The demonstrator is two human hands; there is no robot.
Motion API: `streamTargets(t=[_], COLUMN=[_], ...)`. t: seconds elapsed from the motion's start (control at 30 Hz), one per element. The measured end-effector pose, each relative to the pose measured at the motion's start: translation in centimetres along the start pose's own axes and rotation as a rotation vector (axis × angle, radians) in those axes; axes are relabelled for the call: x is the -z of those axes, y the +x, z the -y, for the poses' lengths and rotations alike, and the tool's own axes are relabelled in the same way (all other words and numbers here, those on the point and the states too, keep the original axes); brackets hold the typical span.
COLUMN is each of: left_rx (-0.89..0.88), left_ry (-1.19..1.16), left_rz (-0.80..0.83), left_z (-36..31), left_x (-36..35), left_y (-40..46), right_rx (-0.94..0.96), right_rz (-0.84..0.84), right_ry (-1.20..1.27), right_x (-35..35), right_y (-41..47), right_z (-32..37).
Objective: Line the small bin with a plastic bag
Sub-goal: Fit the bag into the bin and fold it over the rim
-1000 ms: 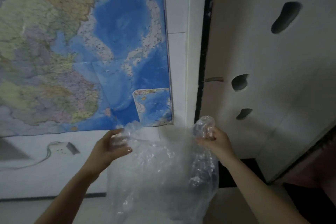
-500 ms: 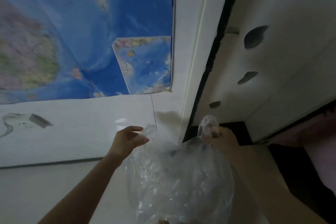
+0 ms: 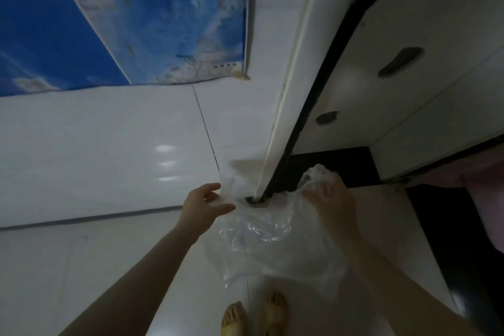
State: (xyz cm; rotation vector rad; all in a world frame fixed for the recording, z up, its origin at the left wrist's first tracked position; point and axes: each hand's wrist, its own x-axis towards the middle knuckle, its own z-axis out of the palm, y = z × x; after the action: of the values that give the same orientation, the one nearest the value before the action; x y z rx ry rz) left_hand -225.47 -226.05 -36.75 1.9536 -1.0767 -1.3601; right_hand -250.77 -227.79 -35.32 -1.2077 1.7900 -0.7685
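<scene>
A thin, clear, crinkled plastic bag (image 3: pixel 272 243) hangs in the air between the two hands, low and just right of centre, its film wrinkled into glossy folds that catch small white highlights. The left hand (image 3: pixel 203 206), at about 9 o'clock from the bag, nips one loose top corner between thumb and forefinger, with the other fingers (image 3: pixel 210 188) loosely spread above the film. The right hand (image 3: pixel 331 199), at about 2 o'clock from the bag, is closed around a bunched tuft of plastic that pokes up past the knuckles; its fingertips are wrapped in the film and cannot be made out singly. The bag's lower edge sags toward 6 o'clock, above two bare feet in pale yellow open sandals (image 3: pixel 253 316) that are cut off by the bottom edge. Beneath lies a smooth, glossy white tiled floor (image 3: pixel 109 267), meeting a shiny white tiled wall (image 3: pixel 109 144) with a dark grout line. At 11 o'clock a blue paper wall map (image 3: pixel 122 22) is cropped by the frame and blurred, its print unreadable. At 1 o'clock stands a white cabinet panel with dark oval cut-outs (image 3: pixel 403 63), beside a white door-frame strip (image 3: pixel 289 90) and a black gap. No small bin can be made out. A pinkish fabric (image 3: pixel 488 199) is cut off at 3 o'clock.
</scene>
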Motion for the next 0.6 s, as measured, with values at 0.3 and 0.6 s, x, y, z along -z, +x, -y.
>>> streamTargets(t=[0.3,0.6], left_rx=[-0.042,-0.016], left_ry=[-0.066,-0.328], left_rz=[-0.140,-0.144], left_z=[5.7,10.8], left_x=[-5.2,-9.3], left_y=[3.3,6.8], right_rx=[0.052,0.083], right_rz=[0.058,0.050], right_ry=[0.041,0.014], right_x=[-5.4,-8.6], right_y=[4.2,8.5], right_z=[-6.4,-13.2])
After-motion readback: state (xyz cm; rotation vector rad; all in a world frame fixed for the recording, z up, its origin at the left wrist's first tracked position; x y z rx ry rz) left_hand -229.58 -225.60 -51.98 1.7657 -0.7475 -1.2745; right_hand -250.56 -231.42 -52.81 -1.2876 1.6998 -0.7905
